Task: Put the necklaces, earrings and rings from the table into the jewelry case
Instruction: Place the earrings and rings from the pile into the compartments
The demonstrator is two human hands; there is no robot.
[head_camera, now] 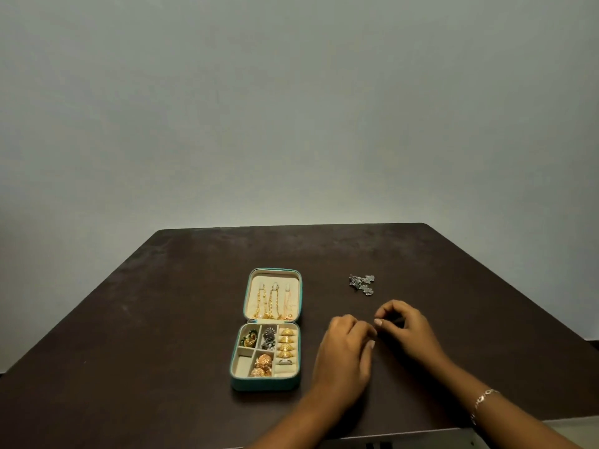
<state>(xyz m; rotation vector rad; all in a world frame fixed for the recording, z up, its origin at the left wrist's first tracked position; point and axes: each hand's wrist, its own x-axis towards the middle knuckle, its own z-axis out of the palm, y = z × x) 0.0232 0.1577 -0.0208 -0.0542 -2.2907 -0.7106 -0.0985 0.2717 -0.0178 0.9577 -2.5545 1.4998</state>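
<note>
A teal jewelry case [238,382] lies open on the dark table [162,303]. Its lid holds three hanging necklaces [274,303]. The tray holds gold rings [287,344] in the right slot, silver earrings [268,338], copper earrings [262,366] and a green-gold piece [249,338]. A small heap of silver earrings [362,283] lies on the table, beyond my hands. My left hand [345,354] and my right hand [403,328] meet right of the case, fingertips pinched together. Whatever they pinch is too small to see.
A plain pale wall stands behind the table. The table's near edge runs just under my forearms, and its right edge slopes away at the far right. A thin bracelet [483,400] is on my right wrist.
</note>
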